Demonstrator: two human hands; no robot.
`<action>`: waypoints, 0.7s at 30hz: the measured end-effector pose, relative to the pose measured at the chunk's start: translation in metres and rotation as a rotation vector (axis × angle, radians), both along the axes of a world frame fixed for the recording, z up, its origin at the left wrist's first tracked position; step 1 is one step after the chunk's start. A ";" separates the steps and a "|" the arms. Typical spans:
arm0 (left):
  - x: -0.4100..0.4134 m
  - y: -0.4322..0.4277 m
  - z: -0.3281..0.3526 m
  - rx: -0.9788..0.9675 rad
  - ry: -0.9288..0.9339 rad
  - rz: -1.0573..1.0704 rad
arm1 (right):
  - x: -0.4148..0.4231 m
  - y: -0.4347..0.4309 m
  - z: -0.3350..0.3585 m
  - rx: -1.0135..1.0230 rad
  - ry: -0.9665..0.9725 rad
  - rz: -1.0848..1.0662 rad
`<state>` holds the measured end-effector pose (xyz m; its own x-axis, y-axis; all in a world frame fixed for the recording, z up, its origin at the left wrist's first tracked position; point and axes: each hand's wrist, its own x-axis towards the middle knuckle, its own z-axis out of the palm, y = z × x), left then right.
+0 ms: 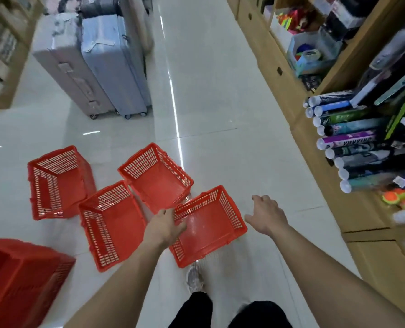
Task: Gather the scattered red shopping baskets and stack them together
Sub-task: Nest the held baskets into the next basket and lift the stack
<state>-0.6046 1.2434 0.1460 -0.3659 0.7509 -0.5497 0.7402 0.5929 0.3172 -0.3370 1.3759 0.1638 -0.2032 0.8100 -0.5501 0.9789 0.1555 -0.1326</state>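
Several red shopping baskets lie scattered on the white tiled floor. My left hand grips the left rim of the nearest basket, fingers curled over its edge. My right hand hovers just right of that basket, fingers relaxed, holding nothing. A second basket sits behind it, a third to its left, and a fourth further left. A fifth red basket, upside down or on its side, fills the lower left corner.
Two upright suitcases stand at the back left. Wooden shelving with shuttlecock tubes and toys runs along the right side. The aisle floor stretches ahead. My shoe and dark trouser legs are below the near basket.
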 end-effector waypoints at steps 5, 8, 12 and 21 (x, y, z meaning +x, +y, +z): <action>0.017 0.000 -0.034 -0.050 0.015 0.199 | 0.002 0.046 -0.050 -0.064 0.025 0.167; 0.031 0.000 -0.068 -0.075 0.030 0.353 | 0.007 0.072 -0.093 -0.086 0.040 0.270; 0.054 0.001 -0.140 -0.032 0.017 0.557 | 0.017 0.108 -0.169 -0.097 0.036 0.334; 0.069 -0.016 -0.316 -0.023 0.020 0.810 | 0.016 0.127 -0.343 -0.102 0.058 0.257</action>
<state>-0.5355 1.2269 -0.1696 -0.8012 0.2371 -0.5494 0.0834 0.9535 0.2897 -0.3208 1.5029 -0.1792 -0.4282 0.6687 -0.6079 0.8994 0.3807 -0.2148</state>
